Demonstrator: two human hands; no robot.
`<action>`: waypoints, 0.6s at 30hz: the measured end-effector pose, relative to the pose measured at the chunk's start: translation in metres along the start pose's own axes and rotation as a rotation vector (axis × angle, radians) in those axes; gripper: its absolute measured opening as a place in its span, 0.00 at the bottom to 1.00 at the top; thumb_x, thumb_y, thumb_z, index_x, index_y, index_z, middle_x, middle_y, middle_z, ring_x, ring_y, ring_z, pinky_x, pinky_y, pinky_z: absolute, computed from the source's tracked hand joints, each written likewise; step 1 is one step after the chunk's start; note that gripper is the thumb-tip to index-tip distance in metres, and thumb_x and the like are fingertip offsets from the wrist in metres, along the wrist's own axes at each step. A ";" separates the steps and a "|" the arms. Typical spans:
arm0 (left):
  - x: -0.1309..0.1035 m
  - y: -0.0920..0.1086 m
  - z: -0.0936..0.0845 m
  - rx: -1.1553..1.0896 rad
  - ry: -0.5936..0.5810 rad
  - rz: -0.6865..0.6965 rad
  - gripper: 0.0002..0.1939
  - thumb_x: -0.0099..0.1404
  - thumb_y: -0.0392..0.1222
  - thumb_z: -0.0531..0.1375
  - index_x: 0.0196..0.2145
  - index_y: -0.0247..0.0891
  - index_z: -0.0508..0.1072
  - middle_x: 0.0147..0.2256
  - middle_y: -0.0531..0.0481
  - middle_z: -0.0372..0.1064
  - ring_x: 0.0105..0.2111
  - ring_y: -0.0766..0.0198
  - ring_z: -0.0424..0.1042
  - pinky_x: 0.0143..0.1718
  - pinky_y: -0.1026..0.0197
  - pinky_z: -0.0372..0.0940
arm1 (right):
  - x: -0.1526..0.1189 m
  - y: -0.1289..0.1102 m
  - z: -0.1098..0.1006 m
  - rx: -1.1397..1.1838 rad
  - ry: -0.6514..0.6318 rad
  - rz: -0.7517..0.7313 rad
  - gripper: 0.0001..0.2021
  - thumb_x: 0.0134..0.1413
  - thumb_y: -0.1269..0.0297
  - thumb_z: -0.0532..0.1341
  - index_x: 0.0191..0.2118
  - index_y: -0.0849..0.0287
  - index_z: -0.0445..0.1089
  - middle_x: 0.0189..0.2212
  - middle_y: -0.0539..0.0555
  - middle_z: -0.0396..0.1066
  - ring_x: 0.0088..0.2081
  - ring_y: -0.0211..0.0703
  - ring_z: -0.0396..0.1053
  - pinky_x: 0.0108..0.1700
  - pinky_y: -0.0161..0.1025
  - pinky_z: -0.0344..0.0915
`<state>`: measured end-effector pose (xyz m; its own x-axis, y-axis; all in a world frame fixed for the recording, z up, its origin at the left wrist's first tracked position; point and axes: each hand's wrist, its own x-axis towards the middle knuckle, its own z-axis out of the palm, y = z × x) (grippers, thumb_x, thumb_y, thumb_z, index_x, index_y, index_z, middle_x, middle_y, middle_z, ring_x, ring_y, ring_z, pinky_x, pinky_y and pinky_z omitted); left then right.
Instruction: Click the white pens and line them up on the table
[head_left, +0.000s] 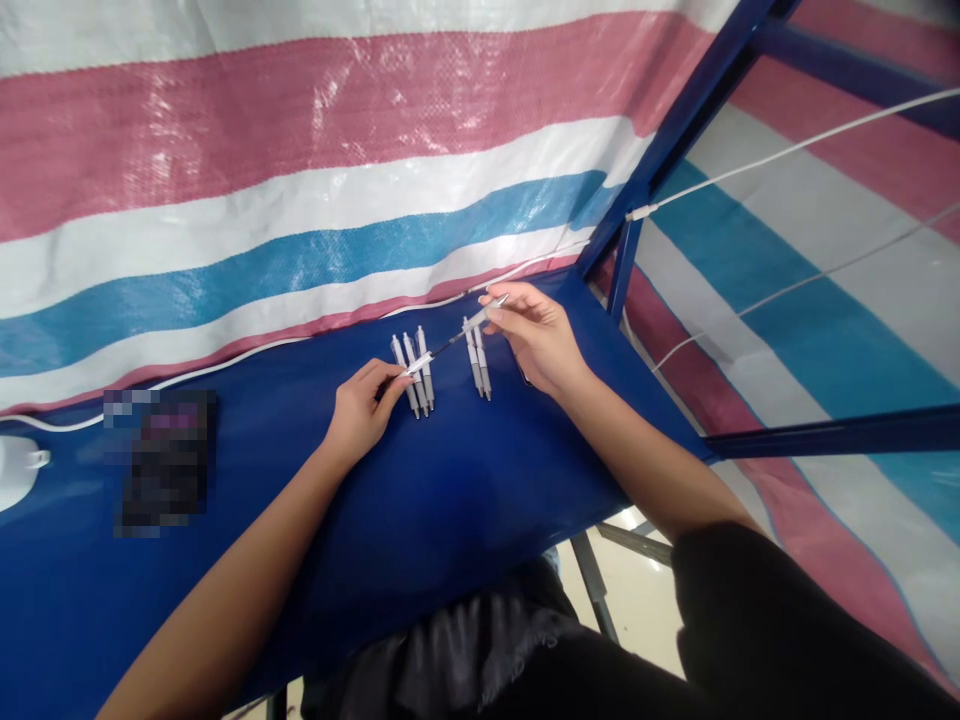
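The left hand, at the centre of the frame, pinched the white barrel of a pen between thumb and fingertips. The right hand, just right of centre and a little higher, gripped the pen's grey section, its tip pointing up and right. A thin dark refill bridged the gap between the two parts, so the pen was in pieces above the table.

Beneath, a row of three pens lay on the blue table; the white barrel crossed in front of them and hid part of their length. Two pens lay side by side to their right, their upper ends close to the grey section. The right hand also masked most of a dark-edged item below it, too little of which showed to identify.

At the left, a pixelated dark object sat well apart from the pens, with a white object cut off by the frame's edge. A white cable ran along the table's back edge, below a striped sheet. Blue metal bars stood at the upper right, and a black sleeve filled the lower right.
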<state>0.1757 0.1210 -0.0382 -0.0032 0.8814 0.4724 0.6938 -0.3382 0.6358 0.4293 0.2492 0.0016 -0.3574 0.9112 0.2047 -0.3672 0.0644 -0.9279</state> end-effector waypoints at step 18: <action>-0.001 0.005 -0.003 -0.036 -0.041 -0.004 0.10 0.77 0.44 0.61 0.42 0.38 0.81 0.33 0.48 0.75 0.30 0.64 0.69 0.35 0.61 0.65 | -0.006 0.014 0.004 -0.138 -0.229 0.221 0.21 0.47 0.48 0.81 0.38 0.58 0.79 0.32 0.52 0.83 0.35 0.42 0.81 0.44 0.42 0.78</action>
<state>0.1769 0.1171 -0.0333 0.0243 0.8955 0.4444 0.6672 -0.3455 0.6599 0.4230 0.2430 -0.0114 -0.6046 0.7953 0.0443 -0.1453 -0.0554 -0.9878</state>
